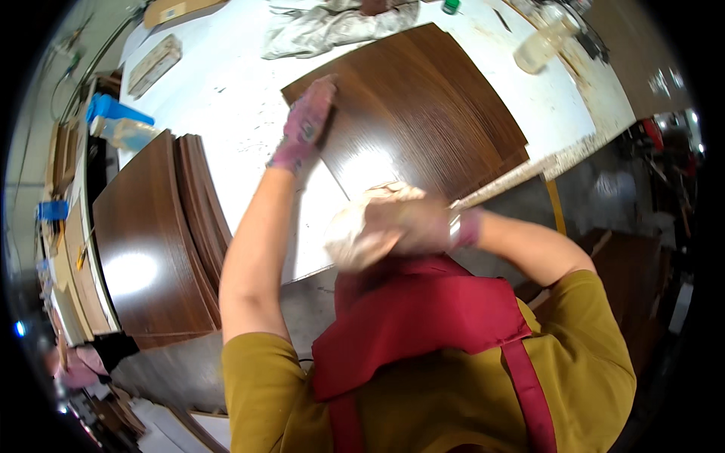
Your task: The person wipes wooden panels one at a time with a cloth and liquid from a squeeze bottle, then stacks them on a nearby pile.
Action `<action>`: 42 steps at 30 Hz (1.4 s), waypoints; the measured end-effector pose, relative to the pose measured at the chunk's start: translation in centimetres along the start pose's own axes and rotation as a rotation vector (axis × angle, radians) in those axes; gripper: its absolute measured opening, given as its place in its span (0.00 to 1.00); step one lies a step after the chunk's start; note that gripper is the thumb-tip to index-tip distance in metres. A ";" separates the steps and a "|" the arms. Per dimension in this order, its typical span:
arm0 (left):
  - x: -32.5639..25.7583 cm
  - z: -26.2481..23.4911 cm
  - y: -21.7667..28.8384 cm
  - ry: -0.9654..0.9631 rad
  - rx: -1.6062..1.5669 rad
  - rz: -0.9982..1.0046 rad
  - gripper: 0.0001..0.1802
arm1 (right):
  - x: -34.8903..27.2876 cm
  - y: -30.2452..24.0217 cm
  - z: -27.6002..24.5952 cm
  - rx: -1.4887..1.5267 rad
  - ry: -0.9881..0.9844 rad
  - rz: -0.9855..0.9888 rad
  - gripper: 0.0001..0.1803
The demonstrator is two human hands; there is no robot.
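A dark brown wood-grain panel (pixel 423 98) lies on the white table, with more panel edges showing beneath its far right side. My left hand (pixel 308 121), in a purplish, stained glove, rests on the panel's left edge with its fingers stretched out toward the far corner. Close to my body, at the near edge of the panel, my right hand (pixel 411 226) is closed on a crumpled cream cloth (pixel 355 230). That gloved hand is smeared by motion, so its single fingers cannot be made out.
Another stack of brown panels (pixel 151 249) stands at the left. On the table (pixel 226 98) are a whitish block (pixel 155 66), a stained grey cloth (pixel 321 29), a green cap (pixel 451 6) and a cloudy bottle (pixel 545 45). Another bottle (pixel 124 133) lies beside a blue container (pixel 117 109).
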State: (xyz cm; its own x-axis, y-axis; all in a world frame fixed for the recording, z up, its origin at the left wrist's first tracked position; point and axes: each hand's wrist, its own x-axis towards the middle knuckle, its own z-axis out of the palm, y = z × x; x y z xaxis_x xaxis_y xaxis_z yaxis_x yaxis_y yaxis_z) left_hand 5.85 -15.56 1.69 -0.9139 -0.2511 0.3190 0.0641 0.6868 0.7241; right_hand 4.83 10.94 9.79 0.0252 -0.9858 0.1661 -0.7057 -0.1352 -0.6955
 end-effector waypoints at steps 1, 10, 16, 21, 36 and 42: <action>-1.6 0.4 3.1 0.091 -0.107 -0.133 0.19 | -1.1 1.6 -3.7 0.298 -0.135 0.421 0.18; -10.0 11.1 15.0 -0.308 -0.002 0.052 0.19 | 4.8 4.5 -9.3 -0.323 0.020 -0.250 0.15; -10.0 11.3 15.1 -0.287 0.309 0.222 0.27 | 15.6 13.3 -4.0 -0.398 -0.024 -0.070 0.10; -9.5 11.7 14.3 -0.240 0.277 0.197 0.23 | 15.6 14.6 0.5 -0.276 0.116 -0.054 0.15; -8.5 11.9 14.3 -0.190 0.407 0.319 0.23 | 4.5 21.1 -7.0 -0.699 0.463 0.182 0.12; -8.3 10.8 15.7 -0.224 0.349 0.303 0.23 | 3.3 24.9 -18.1 -0.638 0.514 0.755 0.13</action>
State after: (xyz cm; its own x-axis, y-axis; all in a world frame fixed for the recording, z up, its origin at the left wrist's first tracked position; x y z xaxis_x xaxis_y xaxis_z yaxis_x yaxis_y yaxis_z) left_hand 10.14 4.73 3.81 -0.9410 0.1205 0.3163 0.2366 0.9025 0.3599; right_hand -25.47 6.10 5.67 -0.7561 -0.6147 0.2245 -0.6543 0.7035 -0.2775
